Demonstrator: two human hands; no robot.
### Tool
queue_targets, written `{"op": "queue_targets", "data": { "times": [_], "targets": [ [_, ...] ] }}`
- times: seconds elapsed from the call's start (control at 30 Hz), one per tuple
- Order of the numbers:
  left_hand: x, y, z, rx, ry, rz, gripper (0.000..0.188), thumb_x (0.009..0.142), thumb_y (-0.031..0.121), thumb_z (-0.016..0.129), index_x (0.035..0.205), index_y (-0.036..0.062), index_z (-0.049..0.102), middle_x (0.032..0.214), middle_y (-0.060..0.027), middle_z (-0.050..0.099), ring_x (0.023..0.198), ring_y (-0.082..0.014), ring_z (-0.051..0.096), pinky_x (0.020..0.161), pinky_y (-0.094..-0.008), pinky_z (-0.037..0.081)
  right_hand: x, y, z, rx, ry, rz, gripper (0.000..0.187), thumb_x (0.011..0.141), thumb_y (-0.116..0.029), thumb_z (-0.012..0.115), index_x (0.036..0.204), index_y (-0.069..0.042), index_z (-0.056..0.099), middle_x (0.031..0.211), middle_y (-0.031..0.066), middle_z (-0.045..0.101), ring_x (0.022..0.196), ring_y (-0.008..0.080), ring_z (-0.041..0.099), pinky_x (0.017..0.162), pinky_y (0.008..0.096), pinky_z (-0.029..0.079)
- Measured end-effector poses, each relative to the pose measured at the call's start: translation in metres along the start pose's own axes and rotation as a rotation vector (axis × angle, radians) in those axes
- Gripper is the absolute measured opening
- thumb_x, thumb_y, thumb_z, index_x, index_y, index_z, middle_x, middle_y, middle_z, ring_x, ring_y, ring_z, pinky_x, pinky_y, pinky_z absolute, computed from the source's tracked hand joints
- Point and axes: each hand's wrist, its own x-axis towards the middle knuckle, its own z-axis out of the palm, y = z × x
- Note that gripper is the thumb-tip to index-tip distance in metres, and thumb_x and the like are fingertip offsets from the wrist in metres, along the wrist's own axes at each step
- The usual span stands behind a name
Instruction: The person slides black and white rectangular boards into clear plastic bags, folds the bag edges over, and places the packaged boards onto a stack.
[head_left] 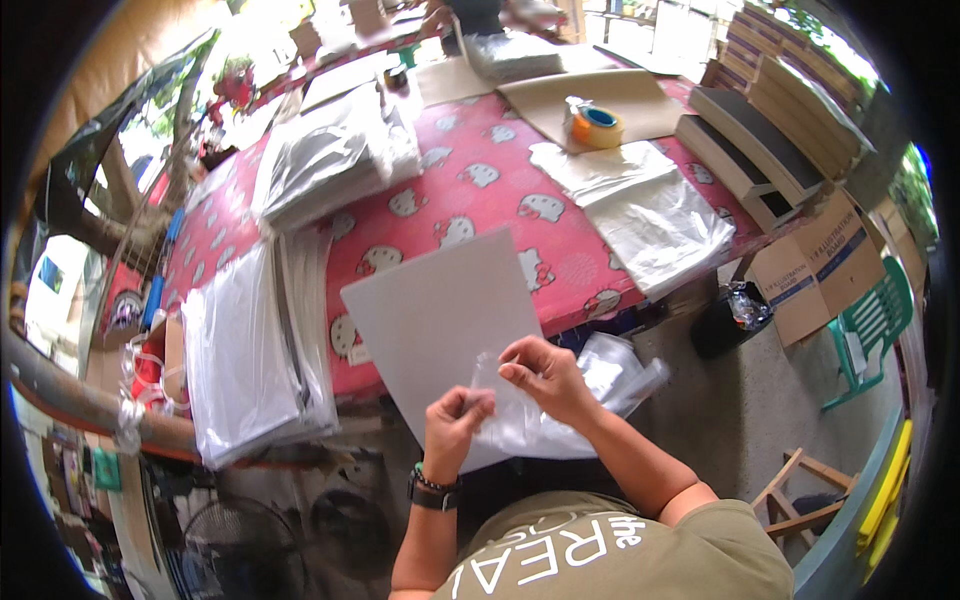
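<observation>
Left hand (460,412) and right hand (543,374) pinch thin, see-through, glossy plastic film (513,412) above a plain pale-grey rectangular board (440,305), which overhangs the near edge of the pink, cat-patterned tabletop (425,225).

Pink patterned table (440,180) spans center. Green plastic chair (880,305) at right, gray floor (785,405) lower right. Round fan (240,535) lower left, tan sheeting (110,70) upper left. Bright daylight up top.
</observation>
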Motion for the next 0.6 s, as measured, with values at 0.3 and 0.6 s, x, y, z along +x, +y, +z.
{"op": "queue_targets", "data": {
  "times": [0.3, 0.6],
  "targets": [
    [-0.003, 0.007, 0.009, -0.371, 0.086, -0.084, 0.015, 0.077, 0.014, 0.065, 0.086, 0.0024, 0.06, 0.064, 0.0045, 0.054, 0.055, -0.0008, 0.043, 0.049, -0.016, 0.032, -0.014, 0.004, 0.011, 0.204, 0.03, 0.129, 0.013, 0.079, -0.01, 0.062, 0.081, 0.001, 0.056, 0.068, -0.0016, 0.055, 0.062, 0.0034, 0.047, 0.054, 0.0177, 0.039],
    [0.002, -0.011, 0.005, -0.523, 0.096, -0.049, 0.019, 0.082, 0.024, 0.06, 0.083, 0.0055, 0.06, 0.064, 0.0053, 0.052, 0.054, -0.0017, 0.041, 0.048, -0.0183, 0.032, -0.02, 0.004, 0.022, -0.269, 0.07, -0.173, 0.011, 0.082, -0.009, 0.058, 0.079, 0.001, 0.055, 0.054, 0.0041, 0.047, 0.054, 0.0053, 0.039, 0.046, 0.0226, 0.037]
  ]
}}
